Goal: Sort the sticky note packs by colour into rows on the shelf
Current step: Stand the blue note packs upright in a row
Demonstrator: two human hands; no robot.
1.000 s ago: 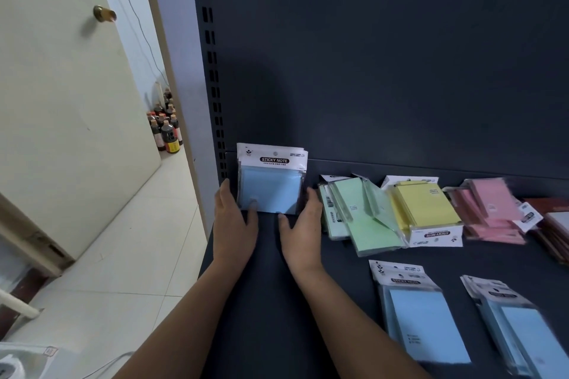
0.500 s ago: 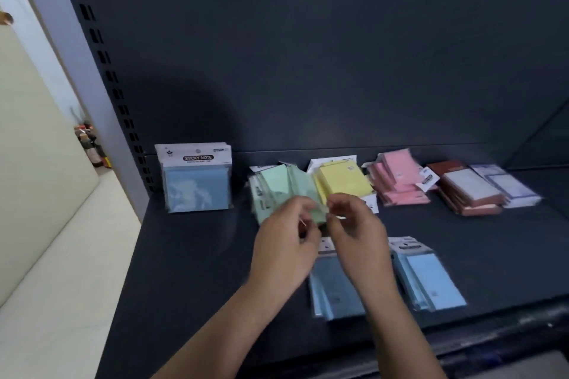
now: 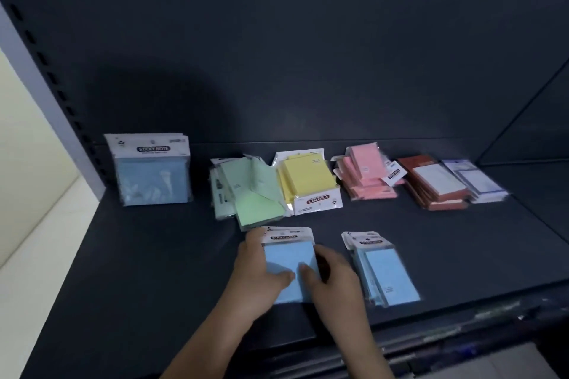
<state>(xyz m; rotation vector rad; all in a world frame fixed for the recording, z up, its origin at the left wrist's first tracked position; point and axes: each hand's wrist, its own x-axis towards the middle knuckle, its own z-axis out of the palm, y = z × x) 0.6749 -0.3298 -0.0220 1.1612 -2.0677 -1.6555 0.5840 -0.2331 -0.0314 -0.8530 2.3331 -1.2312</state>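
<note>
Now the blue pack (image 3: 289,258), a flat rectangle in glossy clear wrap with a white card header, lay near the front of the matte dark shelf (image 3: 138,271), clamped between both hands. The left hand (image 3: 255,268) gripped its left edge and the right hand (image 3: 334,284) its right, thumbs pressed on its face. Half a second before, the hands had hovered together higher up, by the green pile (image 3: 251,194). Just to the right lay another blue pile (image 3: 386,274); an upright blue stack (image 3: 152,174) stood at the back left.

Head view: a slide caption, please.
Left hand and right hand hold a blue pack on the shelf; blue stack stands back left.
</note>
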